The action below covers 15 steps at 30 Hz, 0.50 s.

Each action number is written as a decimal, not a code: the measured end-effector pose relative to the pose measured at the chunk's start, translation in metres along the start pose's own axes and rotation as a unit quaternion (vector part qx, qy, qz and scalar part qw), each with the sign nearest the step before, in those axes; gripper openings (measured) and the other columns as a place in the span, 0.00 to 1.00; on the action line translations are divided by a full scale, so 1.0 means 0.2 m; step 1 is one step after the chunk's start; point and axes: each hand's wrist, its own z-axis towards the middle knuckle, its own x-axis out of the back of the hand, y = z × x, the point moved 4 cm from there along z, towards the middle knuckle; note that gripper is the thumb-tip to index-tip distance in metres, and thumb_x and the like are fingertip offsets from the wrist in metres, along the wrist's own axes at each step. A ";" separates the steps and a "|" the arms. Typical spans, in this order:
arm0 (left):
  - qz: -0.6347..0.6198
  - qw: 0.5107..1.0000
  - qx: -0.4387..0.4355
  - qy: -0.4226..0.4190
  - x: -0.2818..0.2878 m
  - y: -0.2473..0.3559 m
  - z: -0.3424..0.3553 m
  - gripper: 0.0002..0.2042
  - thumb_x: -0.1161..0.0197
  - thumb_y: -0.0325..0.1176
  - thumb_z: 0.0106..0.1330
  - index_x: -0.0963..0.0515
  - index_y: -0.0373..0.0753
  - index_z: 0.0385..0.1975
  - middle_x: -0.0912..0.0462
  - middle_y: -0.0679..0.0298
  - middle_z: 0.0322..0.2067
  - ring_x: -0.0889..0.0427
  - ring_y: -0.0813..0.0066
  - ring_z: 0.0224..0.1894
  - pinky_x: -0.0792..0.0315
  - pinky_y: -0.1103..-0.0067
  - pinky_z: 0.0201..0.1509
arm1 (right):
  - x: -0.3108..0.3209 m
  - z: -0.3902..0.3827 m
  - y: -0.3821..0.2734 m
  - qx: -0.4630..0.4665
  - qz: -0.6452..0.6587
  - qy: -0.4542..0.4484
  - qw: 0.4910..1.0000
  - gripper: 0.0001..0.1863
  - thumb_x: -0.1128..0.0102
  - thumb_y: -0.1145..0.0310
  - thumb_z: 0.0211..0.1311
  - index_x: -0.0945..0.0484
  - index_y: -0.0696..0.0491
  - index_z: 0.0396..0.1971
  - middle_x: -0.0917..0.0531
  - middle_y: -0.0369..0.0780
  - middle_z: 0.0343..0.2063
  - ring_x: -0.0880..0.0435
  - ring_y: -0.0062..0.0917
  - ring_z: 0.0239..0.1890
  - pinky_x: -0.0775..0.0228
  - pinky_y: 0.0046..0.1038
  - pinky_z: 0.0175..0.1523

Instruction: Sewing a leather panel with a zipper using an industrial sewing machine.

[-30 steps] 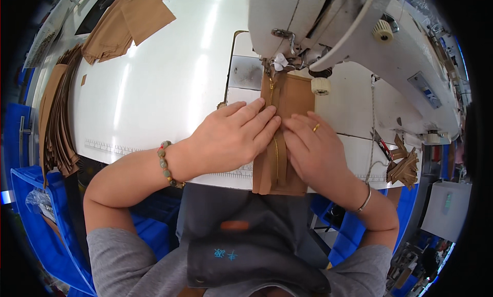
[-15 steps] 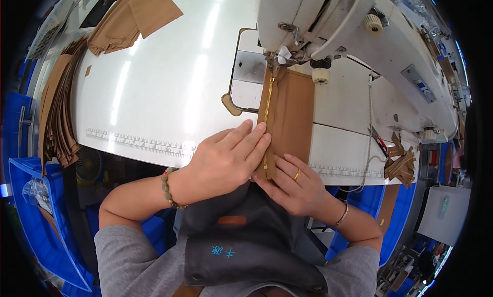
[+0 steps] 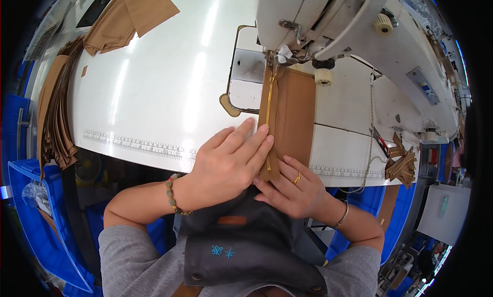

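Note:
A brown fabric piece runs back from the table's front edge to under the presser foot of a white sewing machine. Along its left side lies a brown zipper with gold teeth. My left hand rests on the zipper tape, its fingers stretched forward and its thumb by the zipper's near end. At the near edge of the fabric, my right hand closes on it, fingers on top; the part under that hand is hidden.
Brown fabric panels lie at the far left, beside a hanging stack of brown strips. On the right are small brown pieces, scissors and a cord. A blue bin stands below left.
The view has shifted slightly. My right hand's thumb has slid a little downward at the fabric's near end; the zipper's end shows more. My left hand stays on the zipper.

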 end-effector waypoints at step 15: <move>0.030 0.998 0.011 -0.047 0.00 0.05 -0.03 0.26 0.40 0.35 0.59 0.18 0.32 0.57 0.20 0.53 0.64 0.22 0.59 0.63 0.25 0.63 0.64 | 0.02 0.34 0.49 -0.090 0.059 -0.001 0.994 0.24 0.28 0.61 0.61 0.19 0.54 0.56 0.21 0.46 0.61 0.21 0.46 0.61 0.27 0.43 0.64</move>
